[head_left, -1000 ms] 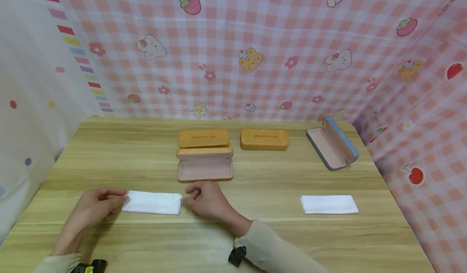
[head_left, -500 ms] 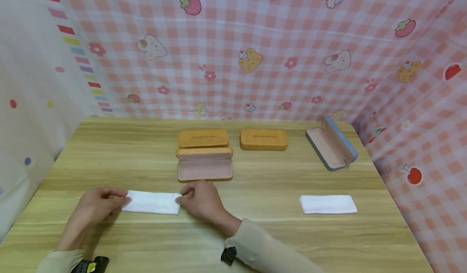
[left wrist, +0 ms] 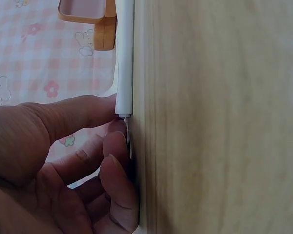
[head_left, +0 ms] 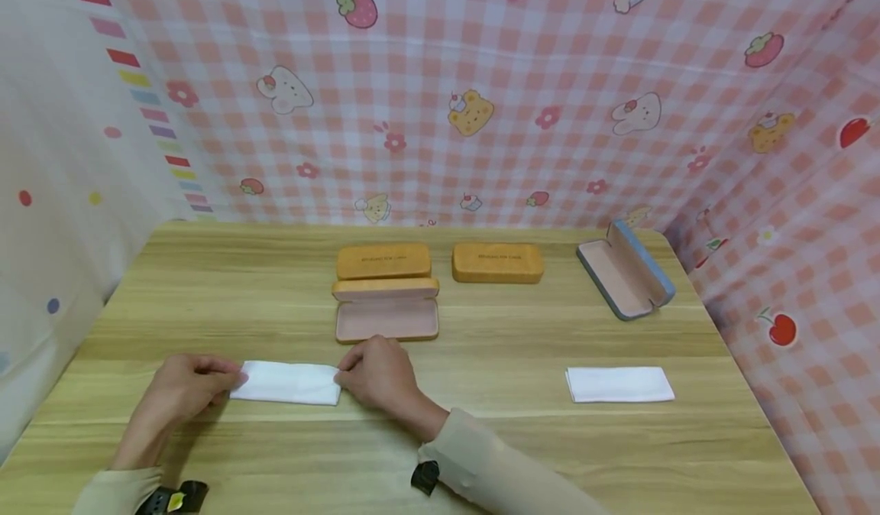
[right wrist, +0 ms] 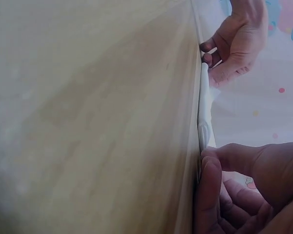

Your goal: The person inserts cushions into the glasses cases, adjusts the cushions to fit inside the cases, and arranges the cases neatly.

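Observation:
A folded white cloth (head_left: 289, 383) lies flat on the wooden table at the left, in a narrow strip. My left hand (head_left: 189, 389) pinches its left end between thumb and fingers; the left wrist view shows the thumb on the top of the cloth (left wrist: 125, 73). At the other end, my right hand (head_left: 380, 377) pinches the upper right corner. In the right wrist view, thumb and forefinger meet on the edge of the cloth (right wrist: 204, 117). Just beyond the right hand sits an opened orange glasses case (head_left: 387, 321) with a pink lining.
Behind the opened case stands a closed orange glasses case (head_left: 383, 261), with another closed orange case (head_left: 498, 263) to its right. An opened blue glasses case (head_left: 626, 274) is at the back right. A second folded white cloth (head_left: 620, 385) lies at the right.
My right hand has moved slightly left onto the cloth's right end and now pinches its corner. The left hand keeps its hold on the left end.

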### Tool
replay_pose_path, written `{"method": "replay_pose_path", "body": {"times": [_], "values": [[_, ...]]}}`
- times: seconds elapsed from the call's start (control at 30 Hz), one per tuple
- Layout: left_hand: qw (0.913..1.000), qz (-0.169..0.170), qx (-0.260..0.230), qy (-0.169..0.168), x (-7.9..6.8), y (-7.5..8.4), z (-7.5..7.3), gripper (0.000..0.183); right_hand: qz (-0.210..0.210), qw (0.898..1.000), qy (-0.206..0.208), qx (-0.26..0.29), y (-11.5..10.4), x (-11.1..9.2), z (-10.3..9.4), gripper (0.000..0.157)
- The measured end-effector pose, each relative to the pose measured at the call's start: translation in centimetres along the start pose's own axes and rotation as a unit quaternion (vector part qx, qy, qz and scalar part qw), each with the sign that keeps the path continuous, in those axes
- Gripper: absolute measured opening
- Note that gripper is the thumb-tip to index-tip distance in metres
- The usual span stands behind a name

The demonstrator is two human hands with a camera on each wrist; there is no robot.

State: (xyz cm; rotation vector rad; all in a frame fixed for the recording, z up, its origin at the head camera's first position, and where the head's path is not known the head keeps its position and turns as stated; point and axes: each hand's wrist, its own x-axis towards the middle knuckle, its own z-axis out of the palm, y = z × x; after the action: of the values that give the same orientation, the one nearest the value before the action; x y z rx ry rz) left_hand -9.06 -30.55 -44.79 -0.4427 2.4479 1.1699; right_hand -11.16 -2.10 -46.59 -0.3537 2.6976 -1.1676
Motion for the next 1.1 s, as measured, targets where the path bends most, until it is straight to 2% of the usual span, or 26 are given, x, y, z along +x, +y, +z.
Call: {"method": "replay_pose_path", "body": {"times": [0.1,0.27,0.53,0.63,0.73,0.87,1.1], "values": [[1.0,0.006,0.007,0.003,-0.1,0.0,0.1,0.03,0.009,1.0,-0.011,-0.026,-0.4,0.1,0.0,0.011],[0.9983,0.039,0.042,0.008,-0.1,0.1,0.3,0.03,0.013,0.997,-0.035,-0.068,-0.9,0.3,-0.2,0.014],[0.9912,0.086,0.101,0.006,-0.3,0.2,0.3,0.024,-0.04,0.992,-0.071,-0.094,-0.8,0.7,-0.2,0.037],[0.987,0.109,0.118,0.007,-0.3,0.1,0.3,0.021,-0.054,0.99,-0.083,-0.099,-0.6,0.8,-0.3,0.039],[0.9849,0.125,0.12,0.007,-0.4,0.0,0.3,0.019,-0.064,0.988,-0.092,-0.103,-0.5,1.0,-0.4,0.039],[0.9868,0.129,0.098,0.003,-0.5,-0.1,0.4,0.021,-0.077,0.987,-0.098,-0.103,-0.2,1.2,-0.5,0.036],[0.9876,0.135,0.08,0.003,-0.7,-0.4,0.4,0.025,-0.071,0.992,-0.092,-0.042,0.4,0.9,-1.2,0.011]]}}
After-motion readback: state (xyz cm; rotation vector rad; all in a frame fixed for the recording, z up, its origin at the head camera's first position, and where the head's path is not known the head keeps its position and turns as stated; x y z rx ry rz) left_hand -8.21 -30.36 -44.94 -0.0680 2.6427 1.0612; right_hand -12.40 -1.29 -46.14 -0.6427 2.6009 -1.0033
